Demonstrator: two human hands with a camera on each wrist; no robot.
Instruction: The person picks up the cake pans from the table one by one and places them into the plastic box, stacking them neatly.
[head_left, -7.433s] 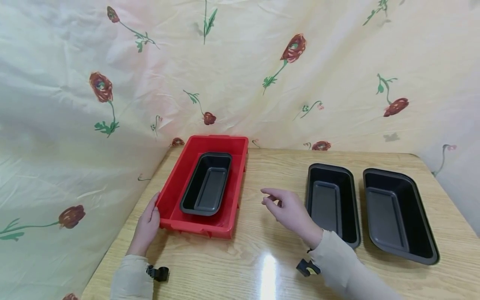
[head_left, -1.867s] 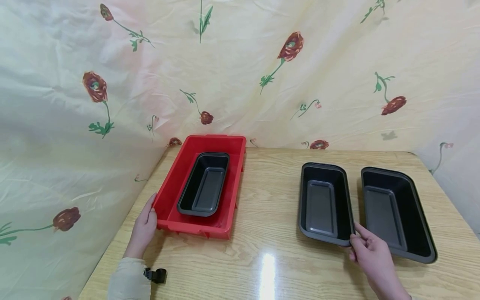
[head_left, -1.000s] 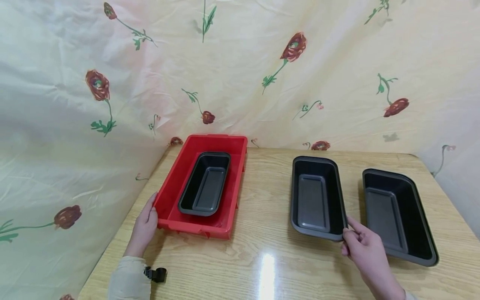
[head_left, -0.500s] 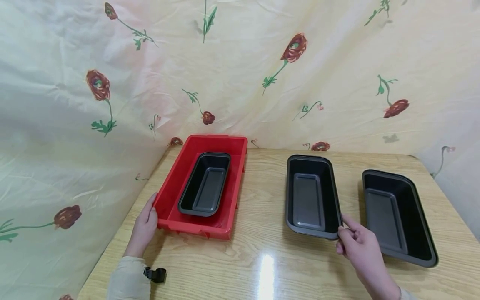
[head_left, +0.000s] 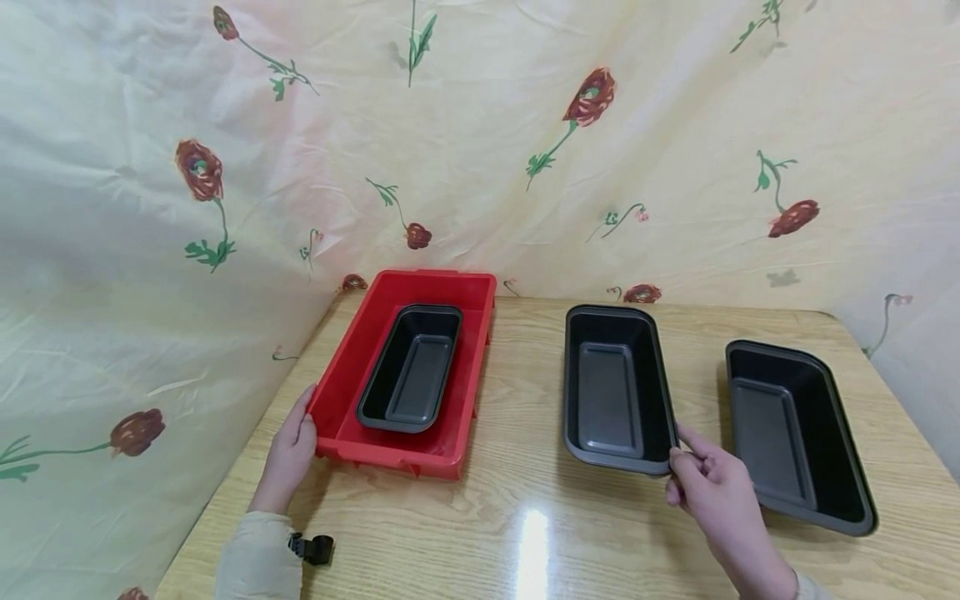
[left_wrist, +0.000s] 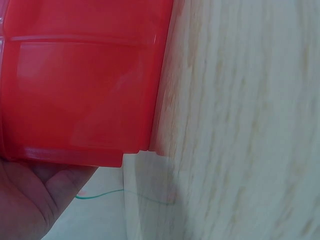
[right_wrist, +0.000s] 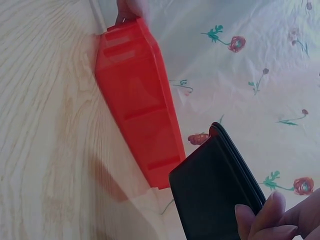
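Observation:
My left hand (head_left: 291, 450) grips the near left corner of a red plastic bin (head_left: 468, 400); in the left wrist view its palm and thumb lie under the bin's rim. A dark loaf pan (head_left: 411, 379) lies inside the bin. With thumb and fingers my right hand (head_left: 716, 496) pinches the near right corner of a second loaf pan (head_left: 609, 400). The right wrist view shows this pan's dark outer side (right_wrist: 215, 190) raised over the table, between my fingers (right_wrist: 272, 212) and the bin. A third loaf pan (head_left: 787, 433) rests on the table at the right.
The wooden table (head_left: 517, 500) backs onto a flower-printed cloth (head_left: 480, 125), which also runs down the left side. A strip of bare wood separates the bin from the held pan.
My right hand was empty 7.4 s ago; it then took the middle loaf pan by its corner. Since then the pan has moved left, away from the third pan. My left hand stays on the bin.

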